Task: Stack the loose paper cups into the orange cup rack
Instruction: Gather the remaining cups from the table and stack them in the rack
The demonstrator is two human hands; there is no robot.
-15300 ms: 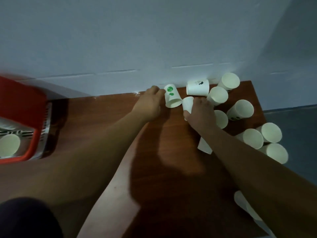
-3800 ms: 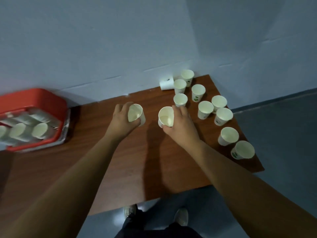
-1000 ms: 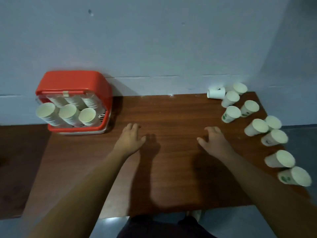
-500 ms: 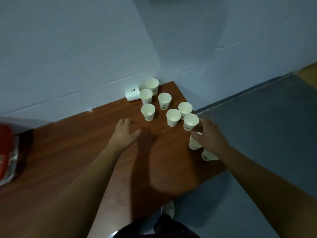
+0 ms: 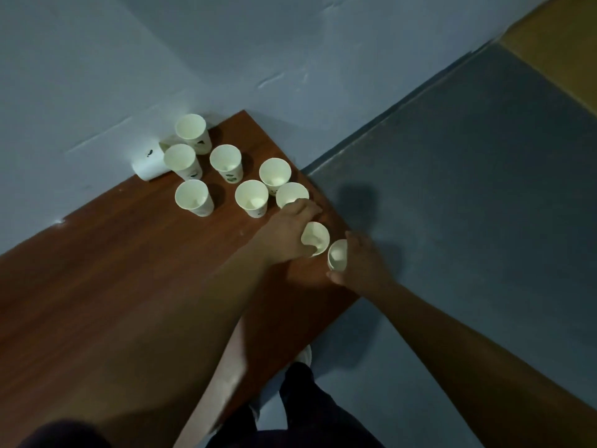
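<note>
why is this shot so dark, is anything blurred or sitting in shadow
Head view: dim with a bluish cast, the paper cups the brightest things; forearms read as dark shapes; left hand and right hand, each holding a cup, look soft-edged; a dark shadow falls on the grey floor past the table edge; no glare.

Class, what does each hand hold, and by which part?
The left hand grips a paper cup round its side; the right hand grips the neighbouring cup likewise.
</note>
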